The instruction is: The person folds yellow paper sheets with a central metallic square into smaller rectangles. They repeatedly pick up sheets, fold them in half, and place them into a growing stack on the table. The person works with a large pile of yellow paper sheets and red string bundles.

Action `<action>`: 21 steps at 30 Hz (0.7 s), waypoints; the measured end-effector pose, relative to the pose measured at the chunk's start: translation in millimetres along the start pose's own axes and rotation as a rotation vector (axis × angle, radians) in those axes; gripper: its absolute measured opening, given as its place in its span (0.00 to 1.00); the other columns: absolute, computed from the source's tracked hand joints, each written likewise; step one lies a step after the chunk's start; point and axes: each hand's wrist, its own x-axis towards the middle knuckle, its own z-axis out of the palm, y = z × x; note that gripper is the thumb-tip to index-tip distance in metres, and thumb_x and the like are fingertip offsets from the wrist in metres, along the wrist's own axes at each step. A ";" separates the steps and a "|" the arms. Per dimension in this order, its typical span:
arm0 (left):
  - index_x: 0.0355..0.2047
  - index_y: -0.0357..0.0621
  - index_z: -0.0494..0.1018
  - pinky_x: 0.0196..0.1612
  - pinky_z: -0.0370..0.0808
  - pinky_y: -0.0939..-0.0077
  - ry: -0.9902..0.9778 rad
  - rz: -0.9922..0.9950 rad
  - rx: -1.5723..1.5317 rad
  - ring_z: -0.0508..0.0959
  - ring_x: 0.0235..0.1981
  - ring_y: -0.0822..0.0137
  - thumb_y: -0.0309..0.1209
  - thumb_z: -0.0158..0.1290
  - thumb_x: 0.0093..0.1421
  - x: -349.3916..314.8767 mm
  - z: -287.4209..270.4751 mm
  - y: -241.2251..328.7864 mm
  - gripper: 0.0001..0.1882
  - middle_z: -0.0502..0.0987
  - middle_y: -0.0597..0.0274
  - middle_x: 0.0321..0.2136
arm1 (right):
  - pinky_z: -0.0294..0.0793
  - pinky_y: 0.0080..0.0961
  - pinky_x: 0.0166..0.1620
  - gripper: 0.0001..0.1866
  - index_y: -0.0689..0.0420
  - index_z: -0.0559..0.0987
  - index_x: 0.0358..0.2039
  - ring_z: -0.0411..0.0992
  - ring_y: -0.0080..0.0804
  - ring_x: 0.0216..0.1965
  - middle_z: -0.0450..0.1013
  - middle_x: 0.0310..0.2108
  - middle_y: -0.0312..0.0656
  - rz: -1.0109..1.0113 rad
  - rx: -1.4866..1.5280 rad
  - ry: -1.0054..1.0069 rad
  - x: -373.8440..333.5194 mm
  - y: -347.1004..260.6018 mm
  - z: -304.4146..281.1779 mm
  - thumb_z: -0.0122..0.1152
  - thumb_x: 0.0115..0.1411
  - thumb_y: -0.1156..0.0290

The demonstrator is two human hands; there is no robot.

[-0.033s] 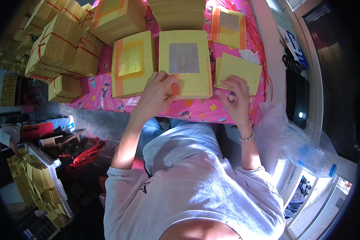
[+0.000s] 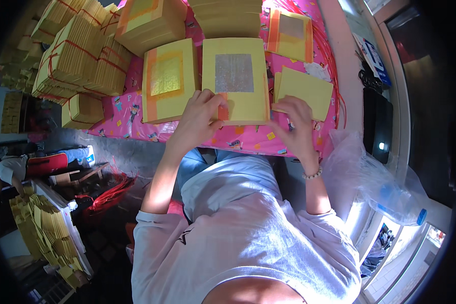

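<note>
A stack of yellow paper sheets [image 2: 215,66] with a silver foil square [image 2: 234,73] lies at the near table edge. On its near left corner is my left hand [image 2: 200,116], fingers curled on top and thumb against the front side. Beside the stack's near right corner hovers my right hand [image 2: 298,124], thumb and fingers apart, nothing visible between them. Behind it lie some plain yellow sheets [image 2: 309,86], partly covered by the fingers. Left of the silver-foil stack is another yellow stack [image 2: 190,66] with a gold foil square [image 2: 166,75].
Tall yellow stacks [image 2: 225,23] stand at the back; bundles tied with red cord [image 2: 73,55] fill the left. A smaller foil-topped pile [image 2: 290,46] and red strands [image 2: 334,66] lie right. A clear plastic bag [image 2: 349,157] hangs beside the pink tablecloth [image 2: 162,133]. Another person [image 2: 12,169] is far left.
My right hand has shifted slightly left, its fingers nearer the right side of the silver-foil stack. My left hand stays on the corner.
</note>
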 end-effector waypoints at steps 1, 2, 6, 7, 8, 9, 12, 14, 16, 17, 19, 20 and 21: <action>0.37 0.45 0.70 0.46 0.67 0.62 0.006 0.009 -0.014 0.68 0.43 0.51 0.23 0.62 0.42 1.0 0.6 -1.8 0.20 0.69 0.56 0.35 | 0.64 0.36 0.52 0.19 0.56 0.77 0.39 0.68 0.42 0.46 0.72 0.41 0.41 -0.056 -0.023 -0.054 6.6 -9.5 1.8 0.70 0.46 0.69; 0.37 0.45 0.70 0.46 0.67 0.63 -0.002 0.002 -0.023 0.69 0.43 0.51 0.23 0.62 0.43 1.3 0.0 -2.9 0.19 0.70 0.57 0.35 | 0.65 0.36 0.51 0.18 0.55 0.77 0.38 0.69 0.42 0.45 0.72 0.39 0.40 -0.112 -0.045 -0.108 9.8 -13.9 4.2 0.71 0.45 0.69; 0.35 0.45 0.71 0.46 0.68 0.63 -0.015 -0.004 -0.063 0.70 0.42 0.52 0.22 0.61 0.43 2.0 -3.5 -3.2 0.17 0.71 0.58 0.35 | 0.68 0.33 0.45 0.14 0.56 0.79 0.34 0.70 0.39 0.42 0.73 0.37 0.39 -0.104 0.013 -0.180 13.3 -7.4 15.2 0.70 0.46 0.68; 0.35 0.45 0.71 0.45 0.68 0.63 -0.012 -0.004 -0.070 0.70 0.42 0.52 0.23 0.61 0.43 1.8 -4.2 -3.5 0.17 0.71 0.58 0.34 | 0.69 0.32 0.43 0.12 0.55 0.80 0.33 0.70 0.38 0.41 0.72 0.36 0.38 -0.094 0.042 -0.178 14.0 -4.5 15.2 0.69 0.46 0.68; 0.34 0.45 0.72 0.45 0.68 0.63 -0.013 -0.005 -0.081 0.70 0.42 0.53 0.23 0.61 0.43 1.8 -4.9 -3.8 0.16 0.71 0.58 0.34 | 0.69 0.32 0.41 0.11 0.55 0.80 0.32 0.69 0.36 0.41 0.72 0.35 0.36 -0.084 0.071 -0.176 14.7 -2.8 15.7 0.68 0.47 0.67; 0.34 0.45 0.72 0.45 0.68 0.63 -0.014 -0.006 -0.092 0.71 0.42 0.53 0.23 0.61 0.43 2.1 -5.4 -4.1 0.16 0.72 0.59 0.34 | 0.69 0.31 0.40 0.09 0.55 0.81 0.30 0.69 0.36 0.40 0.72 0.34 0.37 -0.068 0.089 -0.170 15.7 -3.2 16.4 0.68 0.47 0.68; 0.33 0.44 0.72 0.45 0.69 0.64 -0.023 -0.009 -0.094 0.71 0.42 0.54 0.23 0.61 0.43 2.5 -7.6 -6.0 0.16 0.73 0.59 0.34 | 0.69 0.29 0.38 0.06 0.55 0.81 0.27 0.69 0.35 0.38 0.72 0.33 0.37 -0.024 0.146 -0.160 19.0 -4.6 17.9 0.68 0.48 0.69; 0.34 0.45 0.72 0.45 0.69 0.64 -0.030 -0.010 -0.101 0.72 0.42 0.54 0.24 0.62 0.43 2.6 -8.3 -8.0 0.16 0.73 0.59 0.34 | 0.70 0.28 0.37 0.04 0.56 0.81 0.26 0.69 0.35 0.37 0.72 0.32 0.37 0.000 0.187 -0.164 20.9 -3.9 18.8 0.67 0.49 0.70; 0.34 0.45 0.73 0.44 0.69 0.65 -0.036 -0.011 -0.120 0.72 0.42 0.54 0.24 0.62 0.43 2.3 -8.8 -10.2 0.16 0.73 0.60 0.35 | 0.69 0.28 0.37 0.04 0.56 0.81 0.26 0.68 0.34 0.35 0.72 0.31 0.37 0.055 0.223 -0.168 22.0 -5.4 19.3 0.67 0.49 0.71; 0.34 0.45 0.73 0.44 0.69 0.65 -0.040 -0.013 -0.118 0.72 0.41 0.55 0.24 0.62 0.43 2.5 -9.0 -11.2 0.16 0.73 0.60 0.34 | 0.69 0.28 0.37 0.04 0.56 0.81 0.26 0.68 0.34 0.34 0.72 0.31 0.37 0.083 0.242 -0.171 22.4 -5.9 19.7 0.67 0.49 0.71; 0.34 0.45 0.73 0.43 0.69 0.65 -0.047 -0.014 -0.117 0.72 0.41 0.55 0.25 0.62 0.43 3.5 -8.7 -13.0 0.16 0.73 0.60 0.34 | 0.68 0.28 0.36 0.05 0.57 0.81 0.25 0.67 0.33 0.33 0.72 0.30 0.37 0.109 0.256 -0.168 22.6 -4.6 21.7 0.67 0.49 0.71; 0.34 0.45 0.73 0.43 0.69 0.66 -0.050 -0.016 -0.126 0.72 0.41 0.55 0.25 0.63 0.43 3.6 -8.7 -13.4 0.16 0.73 0.60 0.34 | 0.68 0.28 0.36 0.05 0.57 0.81 0.25 0.67 0.32 0.32 0.72 0.30 0.37 0.122 0.263 -0.166 22.7 -4.1 22.4 0.67 0.49 0.71; 0.34 0.46 0.73 0.43 0.69 0.66 -0.052 -0.019 -0.135 0.72 0.41 0.55 0.26 0.63 0.43 3.8 -8.8 -13.9 0.16 0.73 0.61 0.34 | 0.67 0.28 0.36 0.05 0.57 0.81 0.24 0.67 0.32 0.32 0.72 0.29 0.37 0.143 0.273 -0.175 23.2 -4.0 22.4 0.67 0.49 0.70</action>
